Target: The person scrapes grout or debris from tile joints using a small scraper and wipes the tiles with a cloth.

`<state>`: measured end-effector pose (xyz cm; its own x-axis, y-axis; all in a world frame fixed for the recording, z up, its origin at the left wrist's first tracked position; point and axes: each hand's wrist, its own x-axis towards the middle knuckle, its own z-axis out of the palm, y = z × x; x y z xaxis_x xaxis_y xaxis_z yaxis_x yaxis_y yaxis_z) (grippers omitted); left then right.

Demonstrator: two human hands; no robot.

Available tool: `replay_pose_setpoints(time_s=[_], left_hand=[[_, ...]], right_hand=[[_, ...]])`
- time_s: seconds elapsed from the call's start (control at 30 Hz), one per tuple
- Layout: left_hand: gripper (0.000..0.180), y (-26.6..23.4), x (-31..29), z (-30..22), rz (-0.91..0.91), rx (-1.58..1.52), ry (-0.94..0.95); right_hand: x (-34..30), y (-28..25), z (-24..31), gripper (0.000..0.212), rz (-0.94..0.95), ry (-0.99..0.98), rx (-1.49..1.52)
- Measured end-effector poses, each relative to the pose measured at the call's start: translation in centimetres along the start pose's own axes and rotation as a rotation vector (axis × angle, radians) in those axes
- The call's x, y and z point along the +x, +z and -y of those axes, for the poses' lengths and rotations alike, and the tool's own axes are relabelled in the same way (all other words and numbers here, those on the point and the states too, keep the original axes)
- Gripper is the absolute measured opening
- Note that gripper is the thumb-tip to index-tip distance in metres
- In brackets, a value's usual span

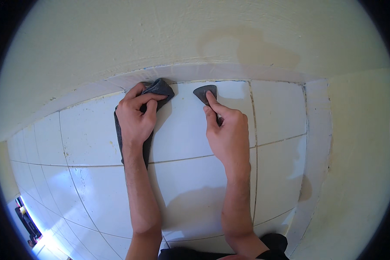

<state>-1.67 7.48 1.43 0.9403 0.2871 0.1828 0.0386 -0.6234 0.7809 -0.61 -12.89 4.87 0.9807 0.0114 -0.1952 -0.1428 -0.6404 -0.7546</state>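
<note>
My left hand [136,113] is closed around a dark grey cloth [160,89], its bunched end close to the skirting at the foot of the wall. The rest of the cloth hangs down beneath my wrist onto the white floor tiles [184,130]. To the right, my right hand [227,130] grips a scraper [201,92] with a dark, fan-shaped blade. My index finger presses along the top of the blade, which lies over a tile a little short of the skirting. Most of the scraper's handle is hidden inside my fist.
Pale tiled skirting [182,71] runs along the cream wall [160,39] ahead. Another skirting [318,121] and wall meet it in a corner at right. Brownish grout lines and small specks mark the tiles. Bright light and dark objects [27,221] show at lower left.
</note>
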Motion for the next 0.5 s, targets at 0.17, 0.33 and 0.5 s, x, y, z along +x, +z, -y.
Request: replay_pose_setpoints(time_s=[0.17,0.33,0.5], left_hand=[[0.030,0.1,0.0,0.0,0.008,-0.019,-0.024],[0.030,0.0,0.0,0.0,0.009,-0.004,-0.014],[0.030,0.0,-0.1,0.0,0.008,0.009,-0.032]], right_hand=[[0.2,0.8,0.5,0.032,-0.037,0.055,-0.012],[0.4,0.3,0.1,0.032,0.020,0.077,-0.010],[0.3,0.2,-0.1,0.030,-0.035,-0.005,0.001]])
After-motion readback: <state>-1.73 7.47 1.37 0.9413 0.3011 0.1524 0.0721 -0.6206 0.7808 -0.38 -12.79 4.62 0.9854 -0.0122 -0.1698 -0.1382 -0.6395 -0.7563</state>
